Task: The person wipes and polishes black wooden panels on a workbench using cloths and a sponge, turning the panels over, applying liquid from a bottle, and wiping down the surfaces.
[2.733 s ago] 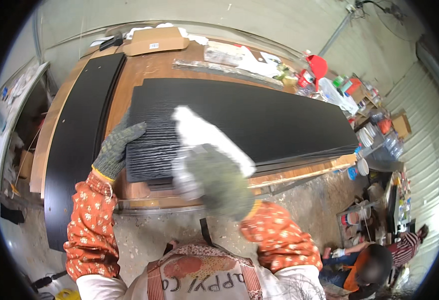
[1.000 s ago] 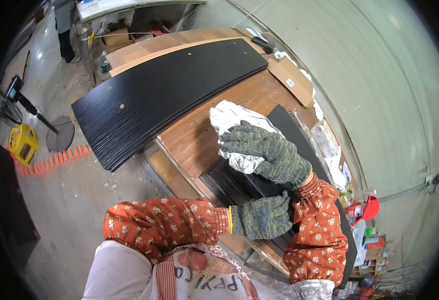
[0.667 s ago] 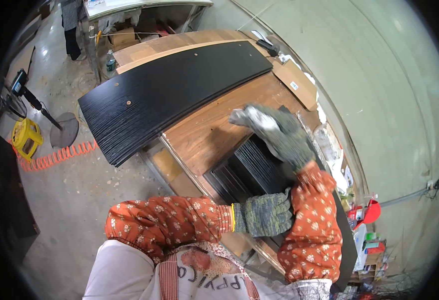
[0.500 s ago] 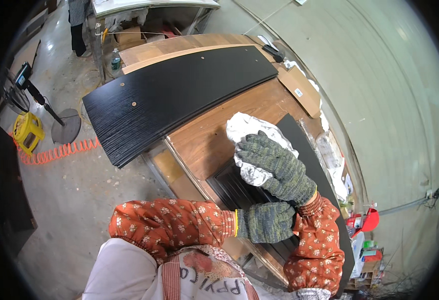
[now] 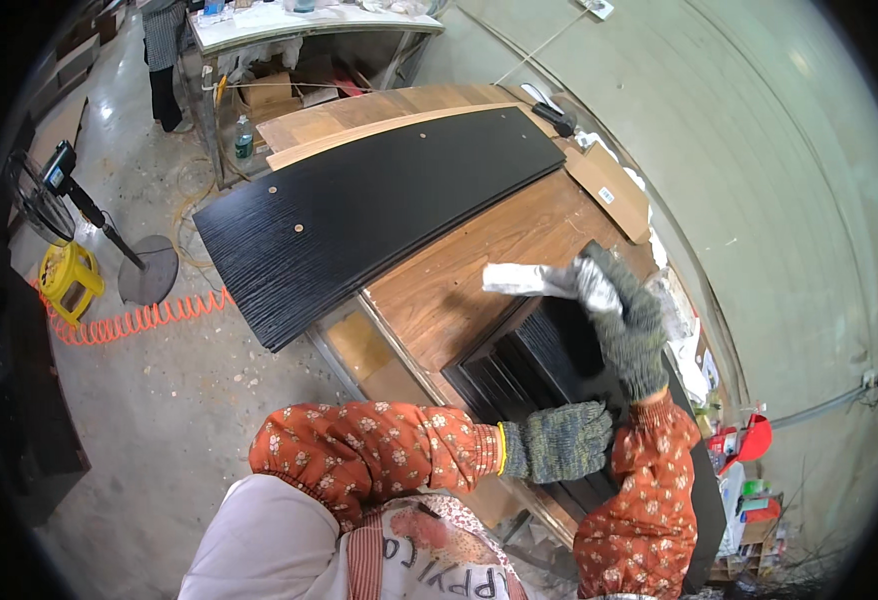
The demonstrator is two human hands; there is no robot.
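Observation:
My right hand (image 5: 631,330), in a dark grey-green knit glove, is closed round a bunched white cloth (image 5: 531,279). One end of the cloth sticks out to the left, above the black panels. Below it my left hand (image 5: 561,442), gloved the same way, rests on a stack of black panels (image 5: 499,365) with its fingers stretched toward the right. Grooves or stacked edges show along the panels' left side. The panels lie on a brown wooden work surface (image 5: 439,300); my forearms hide part of them.
Beyond lie long black boards (image 5: 379,185) with small round spots. A cardboard piece (image 5: 611,193) lies at the far right by the pale wall. On the left floor are a fan (image 5: 69,180), a yellow stool (image 5: 69,280) and a coiled orange hose (image 5: 149,315). A person (image 5: 164,70) stands far off.
My right hand has lifted and turned, moving right, and the cloth that was spread flat under it is now bunched in its grip. My left hand still rests on the panels.

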